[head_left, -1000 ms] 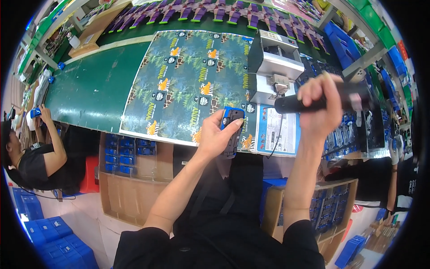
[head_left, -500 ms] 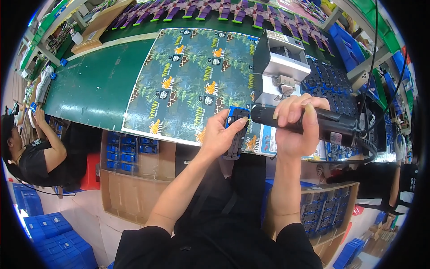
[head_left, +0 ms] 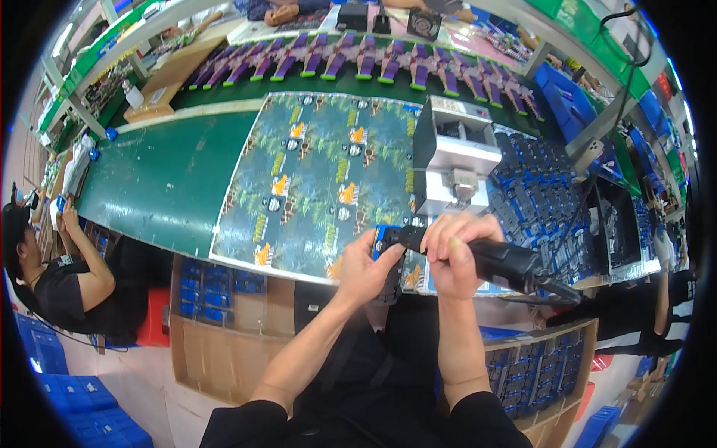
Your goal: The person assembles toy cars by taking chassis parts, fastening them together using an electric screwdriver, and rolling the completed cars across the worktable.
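Note:
My left hand (head_left: pixel 361 270) is closed around a blue-and-black toy car chassis (head_left: pixel 392 287), tipped up at the table's front edge with the thumb on its dark side. A black electric screwdriver (head_left: pixel 509 265) lies nearly level in my right hand (head_left: pixel 461 252), fingers wrapped over its front part. Its nose meets the chassis just beside my left thumb; the tip itself and any screw are hidden. Behind my right hand stands a boxy metal screw feeder (head_left: pixel 457 153). A printed animal-pattern sheet (head_left: pixel 299 190) covers the table under and beyond my hands.
Rows of similar chassis (head_left: pixel 534 198) lie right of the feeder, near a black bin (head_left: pixel 614 224). Cardboard boxes (head_left: pixel 228 358) with blue-black parts stand below the table edge. Purple toy parts (head_left: pixel 366 63) line the far belt. A co-worker (head_left: pixel 71 280) sits at the left.
The screwdriver and my right hand have moved left, bringing the nose onto the chassis. The camera view has tilted up, so the table sits lower in the picture.

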`<state>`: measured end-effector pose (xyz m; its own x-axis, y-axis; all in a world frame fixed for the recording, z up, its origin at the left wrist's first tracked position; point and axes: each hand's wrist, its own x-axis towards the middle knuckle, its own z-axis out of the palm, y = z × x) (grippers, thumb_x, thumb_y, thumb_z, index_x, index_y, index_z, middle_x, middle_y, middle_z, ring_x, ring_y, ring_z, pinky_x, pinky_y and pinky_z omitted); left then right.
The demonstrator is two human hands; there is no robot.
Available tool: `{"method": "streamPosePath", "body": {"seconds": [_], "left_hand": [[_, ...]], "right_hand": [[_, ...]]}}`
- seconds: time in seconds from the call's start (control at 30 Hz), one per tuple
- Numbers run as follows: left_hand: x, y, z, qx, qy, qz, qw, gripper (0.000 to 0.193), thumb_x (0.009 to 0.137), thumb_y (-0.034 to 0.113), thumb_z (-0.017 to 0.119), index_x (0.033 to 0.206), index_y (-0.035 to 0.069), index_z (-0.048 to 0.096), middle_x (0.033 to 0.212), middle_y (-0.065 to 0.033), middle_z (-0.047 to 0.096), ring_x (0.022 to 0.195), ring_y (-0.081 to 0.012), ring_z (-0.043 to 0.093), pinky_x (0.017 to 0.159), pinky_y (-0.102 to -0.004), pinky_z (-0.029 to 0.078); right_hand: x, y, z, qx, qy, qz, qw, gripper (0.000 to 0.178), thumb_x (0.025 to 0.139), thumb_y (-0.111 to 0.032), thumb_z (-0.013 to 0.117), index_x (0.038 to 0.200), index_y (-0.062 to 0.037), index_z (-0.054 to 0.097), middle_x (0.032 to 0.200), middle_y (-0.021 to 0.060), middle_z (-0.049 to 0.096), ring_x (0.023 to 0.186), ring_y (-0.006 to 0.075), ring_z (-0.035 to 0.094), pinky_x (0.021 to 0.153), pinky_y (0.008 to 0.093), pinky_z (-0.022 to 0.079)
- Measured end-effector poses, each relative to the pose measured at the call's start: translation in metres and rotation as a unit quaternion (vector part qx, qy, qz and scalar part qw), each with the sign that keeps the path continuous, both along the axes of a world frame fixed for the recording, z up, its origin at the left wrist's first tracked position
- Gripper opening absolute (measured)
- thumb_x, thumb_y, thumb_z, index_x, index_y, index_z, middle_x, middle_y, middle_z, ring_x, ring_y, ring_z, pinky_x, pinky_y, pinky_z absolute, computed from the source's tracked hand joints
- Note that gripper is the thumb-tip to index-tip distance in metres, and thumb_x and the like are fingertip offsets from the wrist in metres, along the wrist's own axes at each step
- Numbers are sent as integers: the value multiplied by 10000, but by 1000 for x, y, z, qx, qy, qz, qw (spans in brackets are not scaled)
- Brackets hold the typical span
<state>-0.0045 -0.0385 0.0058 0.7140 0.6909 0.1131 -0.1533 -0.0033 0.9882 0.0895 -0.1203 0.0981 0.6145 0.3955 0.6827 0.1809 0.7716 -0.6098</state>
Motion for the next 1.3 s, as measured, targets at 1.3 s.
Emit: {"method": "streamPosePath", "body": {"seconds": [1.3], "left_hand": [[-6, 16, 11, -340, -95, -94, 931, 479, 771, -69, 649, 1232, 8, 540, 1208, -161, 627, 977, -260, 681, 755, -398, 613]], "right_hand": [[86, -1, 54, -180, -73, -190, 962, 147, 838, -38, 729, 762, -15, 606, 565, 31, 570, 463, 111, 549, 485, 246, 440]]}}
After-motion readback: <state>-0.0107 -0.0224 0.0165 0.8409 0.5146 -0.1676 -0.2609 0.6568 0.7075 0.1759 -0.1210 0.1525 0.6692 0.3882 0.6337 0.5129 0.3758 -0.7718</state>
